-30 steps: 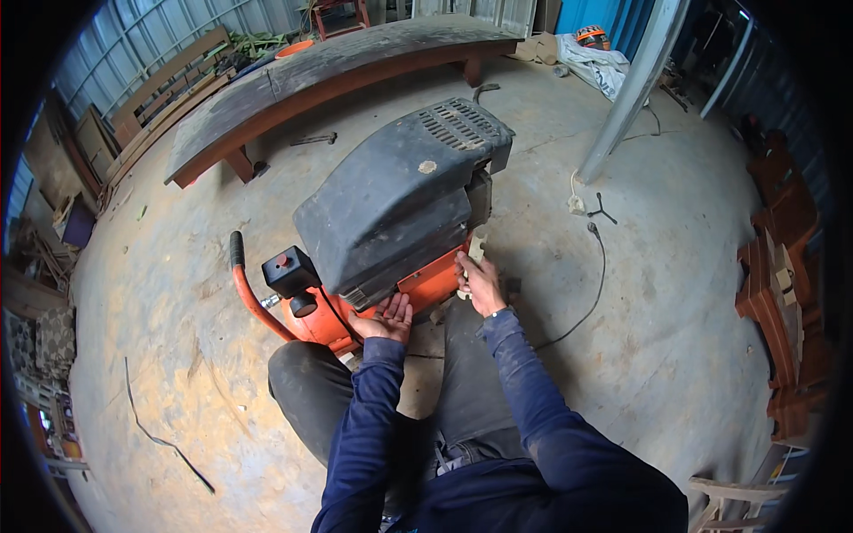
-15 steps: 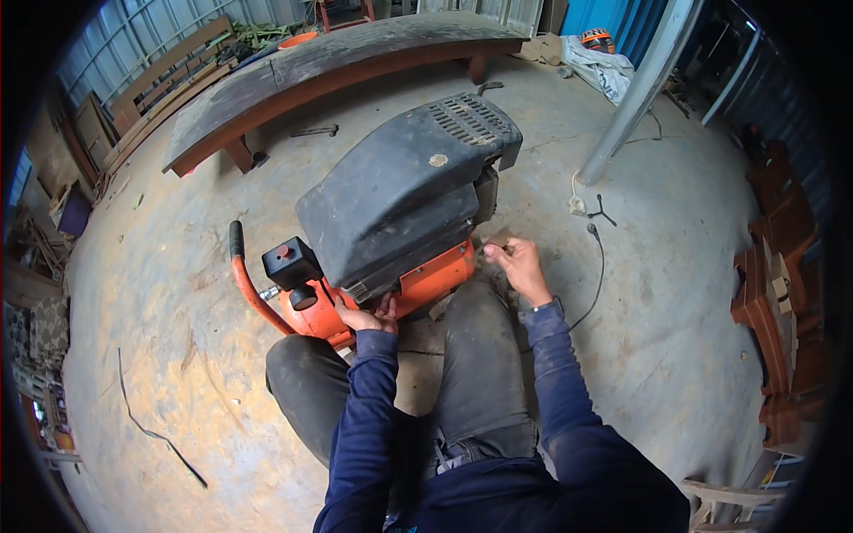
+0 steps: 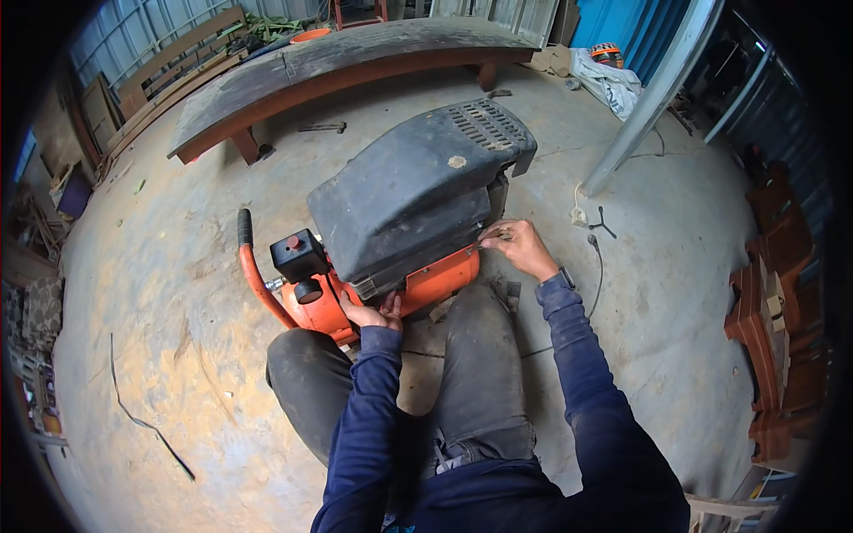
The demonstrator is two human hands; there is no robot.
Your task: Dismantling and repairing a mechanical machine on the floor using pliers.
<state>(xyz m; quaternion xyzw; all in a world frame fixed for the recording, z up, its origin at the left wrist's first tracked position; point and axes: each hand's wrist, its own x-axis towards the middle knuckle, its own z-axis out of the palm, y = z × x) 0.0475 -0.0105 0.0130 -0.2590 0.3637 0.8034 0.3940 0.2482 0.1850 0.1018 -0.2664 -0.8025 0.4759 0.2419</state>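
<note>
1. The concrete floor (image 3: pixel 169 293) spreads out all around, and a long, low wooden table (image 3: pixel 355 60) stands at the far side.
2. On the floor, short of that table, I see the compressor (image 3: pixel 418 191), its handle end to the left.
3. Its dark hood (image 3: pixel 369 200) sits over the orange tank (image 3: pixel 440 277). So the hood is on, not lifted away; whether its fixings are loose or tight, I can't tell from here.
4. The right hand (image 3: pixel 522 249) is at the tank's right end, its grip pinched together by the hood's lower edge; I can't make out anything between the fingertips. That spot looks unfinished to me.
5. The left hand (image 3: pixel 369 313) is palm-up under the hood's near edge, against the tank, fingers curled. I can't tell whether its grip is closed on anything.
6. To the right, a black plug (image 3: pixel 593 240) lies loose, near a white socket block (image 3: pixel 579 216): unplugged already.
</note>
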